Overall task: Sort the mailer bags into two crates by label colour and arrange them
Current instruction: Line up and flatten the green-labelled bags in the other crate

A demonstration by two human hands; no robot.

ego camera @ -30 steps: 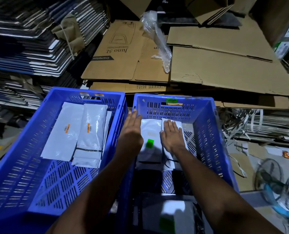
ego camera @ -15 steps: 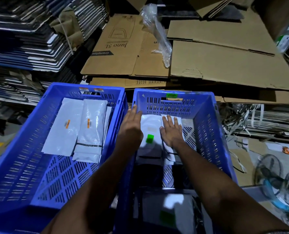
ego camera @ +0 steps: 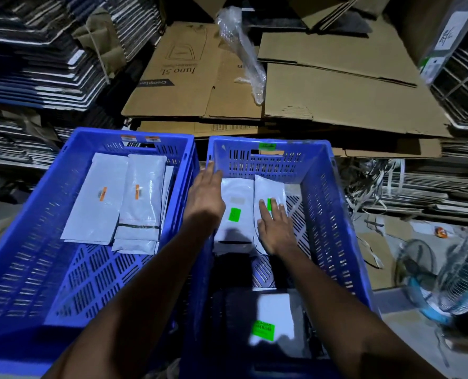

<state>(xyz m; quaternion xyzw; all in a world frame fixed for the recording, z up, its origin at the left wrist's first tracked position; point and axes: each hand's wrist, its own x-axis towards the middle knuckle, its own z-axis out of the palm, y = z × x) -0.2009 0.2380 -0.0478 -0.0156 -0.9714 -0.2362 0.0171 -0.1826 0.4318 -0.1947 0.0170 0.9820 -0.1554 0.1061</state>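
Risk: right hand (ego camera: 275, 228), fingers flat, pressing right-hand bag (ego camera: 268, 192) in right crate (ego camera: 334, 203); sliding push could skew it over neighbouring bag (ego camera: 234, 203) or hide green label (ego camera: 234, 215).

Left hand (ego camera: 205, 195) at crate's left wall, grip wide, holding nothing, as far as dim view shows; could nudge crate.

Right crate: two white green-label bags side by side at far end; another green-label bag (ego camera: 271, 318) near end.

Left crate (ego camera: 36, 255): orange-label bags (ego camera: 120, 203), overlapping, far half.
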